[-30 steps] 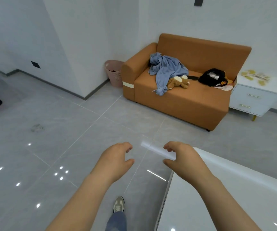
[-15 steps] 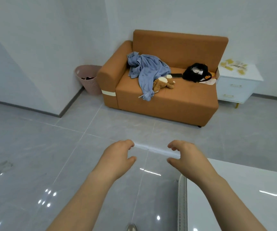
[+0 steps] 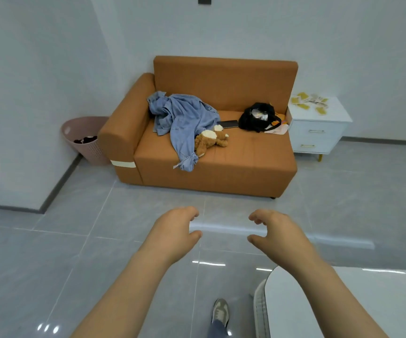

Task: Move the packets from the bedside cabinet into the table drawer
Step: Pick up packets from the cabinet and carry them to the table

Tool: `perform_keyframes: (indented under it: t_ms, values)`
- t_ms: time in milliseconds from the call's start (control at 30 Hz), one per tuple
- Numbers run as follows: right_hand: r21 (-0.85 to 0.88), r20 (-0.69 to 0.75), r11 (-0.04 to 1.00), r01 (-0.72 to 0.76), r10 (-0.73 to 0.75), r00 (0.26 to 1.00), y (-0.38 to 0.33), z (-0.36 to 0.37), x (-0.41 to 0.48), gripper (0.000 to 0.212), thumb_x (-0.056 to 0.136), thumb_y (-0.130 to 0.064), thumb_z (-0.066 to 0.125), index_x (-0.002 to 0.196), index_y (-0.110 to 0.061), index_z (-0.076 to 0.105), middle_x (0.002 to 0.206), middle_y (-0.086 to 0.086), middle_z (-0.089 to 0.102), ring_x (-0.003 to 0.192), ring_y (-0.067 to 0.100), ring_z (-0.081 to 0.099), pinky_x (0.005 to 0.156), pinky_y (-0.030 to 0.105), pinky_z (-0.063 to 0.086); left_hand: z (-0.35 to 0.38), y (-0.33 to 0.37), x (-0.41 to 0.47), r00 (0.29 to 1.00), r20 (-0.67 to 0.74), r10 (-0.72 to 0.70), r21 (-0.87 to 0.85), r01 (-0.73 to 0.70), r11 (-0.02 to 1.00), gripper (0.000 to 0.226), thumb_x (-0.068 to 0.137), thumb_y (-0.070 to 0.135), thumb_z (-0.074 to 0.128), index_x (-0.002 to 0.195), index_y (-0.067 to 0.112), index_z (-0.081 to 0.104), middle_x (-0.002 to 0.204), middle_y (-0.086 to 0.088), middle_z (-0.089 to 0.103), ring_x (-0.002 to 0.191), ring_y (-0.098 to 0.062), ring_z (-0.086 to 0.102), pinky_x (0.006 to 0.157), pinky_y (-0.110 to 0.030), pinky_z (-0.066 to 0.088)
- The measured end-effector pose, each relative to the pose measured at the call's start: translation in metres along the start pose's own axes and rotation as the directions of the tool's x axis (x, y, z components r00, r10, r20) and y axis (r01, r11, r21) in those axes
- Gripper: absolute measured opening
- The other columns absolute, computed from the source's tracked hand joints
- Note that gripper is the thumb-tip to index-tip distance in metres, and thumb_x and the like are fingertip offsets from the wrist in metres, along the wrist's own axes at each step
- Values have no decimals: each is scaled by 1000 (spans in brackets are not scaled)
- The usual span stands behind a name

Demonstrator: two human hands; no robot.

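Yellow packets lie scattered on top of the white bedside cabinet at the far right, just beside the orange sofa. The left grip and right grip hover near, over the floor, fingers loosely curled and holding nothing. The white surface lies near right.

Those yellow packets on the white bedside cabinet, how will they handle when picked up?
The packets look flat and thin, so probably light and bendy. Scattered on the smooth cabinet top, they may slide when pinched.
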State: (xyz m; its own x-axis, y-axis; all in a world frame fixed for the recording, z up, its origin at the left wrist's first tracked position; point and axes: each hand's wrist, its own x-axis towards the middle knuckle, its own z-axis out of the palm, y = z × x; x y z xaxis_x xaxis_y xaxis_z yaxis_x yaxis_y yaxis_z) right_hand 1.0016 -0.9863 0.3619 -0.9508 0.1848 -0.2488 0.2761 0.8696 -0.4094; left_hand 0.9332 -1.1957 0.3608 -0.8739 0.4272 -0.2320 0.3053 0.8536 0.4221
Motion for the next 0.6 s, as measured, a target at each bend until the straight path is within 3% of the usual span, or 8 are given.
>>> perform_keyframes:
  t_ms: [600]
  values:
    - [54, -104, 974, -218, 223, 969, 81, -98, 212, 44, 83, -28, 67, 126, -27, 56, 121, -7, 60, 111, 11, 56, 88, 22, 43, -38, 74, 282, 971, 93, 219, 14, -221, 975, 44, 90, 32, 58, 131, 21, 49, 130, 4, 54, 119, -12, 51, 97, -27, 44]
